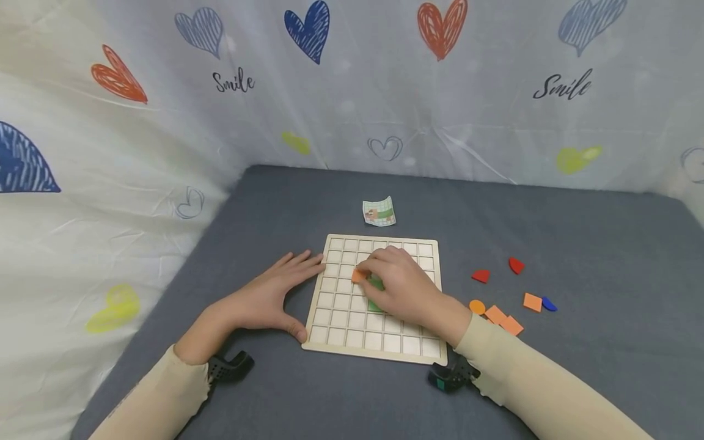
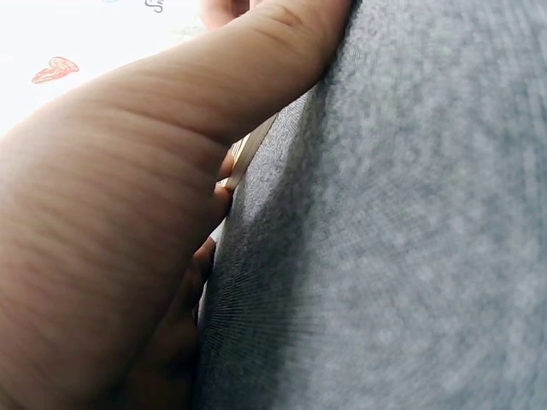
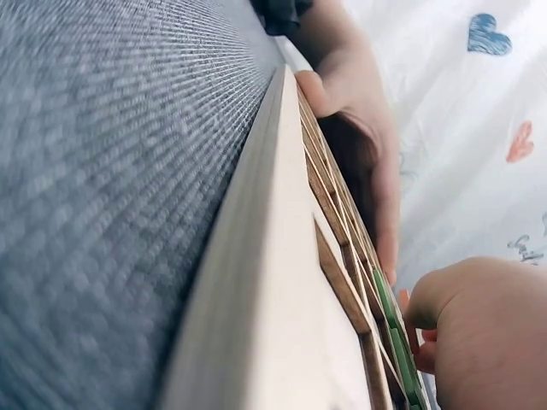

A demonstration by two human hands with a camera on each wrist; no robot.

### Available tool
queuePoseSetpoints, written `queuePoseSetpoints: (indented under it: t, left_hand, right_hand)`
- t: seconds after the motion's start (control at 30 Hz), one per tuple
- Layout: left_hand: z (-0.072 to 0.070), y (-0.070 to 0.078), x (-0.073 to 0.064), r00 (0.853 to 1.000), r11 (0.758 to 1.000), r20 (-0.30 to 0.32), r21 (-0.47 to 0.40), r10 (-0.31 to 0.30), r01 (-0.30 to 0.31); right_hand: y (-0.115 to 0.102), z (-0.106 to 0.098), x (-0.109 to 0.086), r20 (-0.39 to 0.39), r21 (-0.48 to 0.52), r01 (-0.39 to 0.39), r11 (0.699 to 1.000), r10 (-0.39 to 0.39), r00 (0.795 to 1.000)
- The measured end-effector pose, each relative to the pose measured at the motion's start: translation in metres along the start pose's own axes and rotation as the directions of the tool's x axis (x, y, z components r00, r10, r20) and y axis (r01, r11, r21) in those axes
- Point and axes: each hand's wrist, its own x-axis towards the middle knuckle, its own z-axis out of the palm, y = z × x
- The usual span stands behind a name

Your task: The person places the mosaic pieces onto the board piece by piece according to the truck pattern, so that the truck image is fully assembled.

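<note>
A pale wooden grid board (image 1: 374,354) lies on the grey cloth. My left hand (image 1: 269,293) is spread along its left side, with straight fingertips at the upper edge and the thumb at the lower left corner. Over the board's middle, my right hand (image 1: 404,284) pinches an orange tile (image 1: 358,276) between thumb and fingers. Green tiles (image 1: 375,305) sit in the grid beneath that hand, partly hidden by it. The right wrist view shows a green tile (image 3: 402,354) in the cells near the fingers, close to the board's thick edge (image 3: 256,282).
Right of the board lie two red pieces (image 1: 481,277), an orange disc (image 1: 476,307), several orange squares (image 1: 532,302) and a blue piece (image 1: 549,304). A small picture card (image 1: 379,211) lies behind the board. A printed curtain (image 1: 352,110) hangs along the table's back and left.
</note>
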Motion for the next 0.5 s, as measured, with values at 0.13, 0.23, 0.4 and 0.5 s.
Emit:
queuePoseSetpoints:
  t: [0.13, 0.23, 0.4, 0.5]
  left_hand:
    - [-0.0007, 0.0003, -0.0008, 1.0, 1.0, -0.004, 0.005, 0.0, 0.0]
    - [-0.0012, 0.0008, -0.001, 1.0, 1.0, -0.001, 0.006, 0.0, 0.0]
    - [-0.0017, 0.0022, -0.0005, 1.0, 1.0, 0.002, 0.002, 0.001, -0.001]
    - [-0.0017, 0.0031, -0.0011, 1.0, 1.0, 0.001, -0.006, -0.003, 0.003]
  right_hand:
    - [0.0006, 0.0006, 0.0014, -0.009, -0.009, -0.014, 1.0, 0.014, 1.0]
    - [0.0015, 0.0012, 0.0022, -0.014, -0.017, -0.026, 1.0, 0.026, 1.0]
    - [0.0028, 0.0022, 0.0031, -0.016, -0.032, -0.038, 0.999, 0.037, 0.999]
    - [0.0033, 0.0029, 0.0038, -0.013, -0.036, -0.039, 0.999, 0.039, 0.999]
